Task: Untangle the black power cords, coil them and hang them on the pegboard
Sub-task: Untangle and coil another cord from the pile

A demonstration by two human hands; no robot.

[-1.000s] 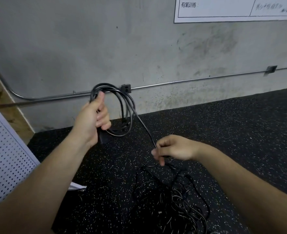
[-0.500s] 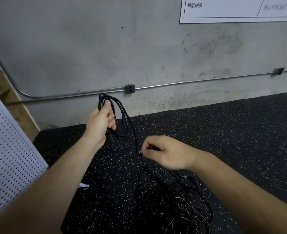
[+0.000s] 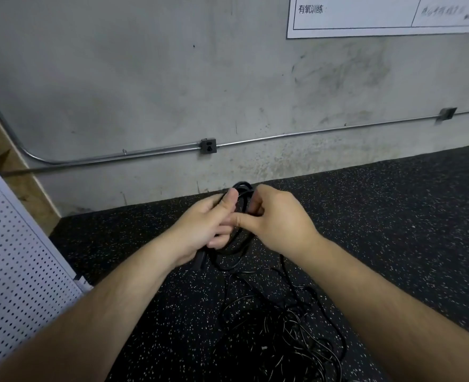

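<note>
My left hand (image 3: 205, 224) grips a small coil of black power cord (image 3: 241, 199), thumb pressed on its top loops, with a black plug (image 3: 200, 261) hanging below the palm. My right hand (image 3: 278, 219) touches the left one and pinches the same cord against the coil. From there the cord runs down to a tangled pile of black cords (image 3: 285, 340) on the floor between my forearms. A white pegboard (image 3: 15, 257) leans at the left edge.
The floor is black speckled rubber (image 3: 393, 216). A grey concrete wall (image 3: 172, 78) stands ahead with a metal conduit (image 3: 310, 133) and an outlet box (image 3: 208, 146). A wooden frame (image 3: 21, 183) sits behind the pegboard. A white poster (image 3: 379, 15) hangs at upper right.
My right hand rose from the loose cord to meet the left hand at the coil. The left hand and coil dropped lower and toward the middle.
</note>
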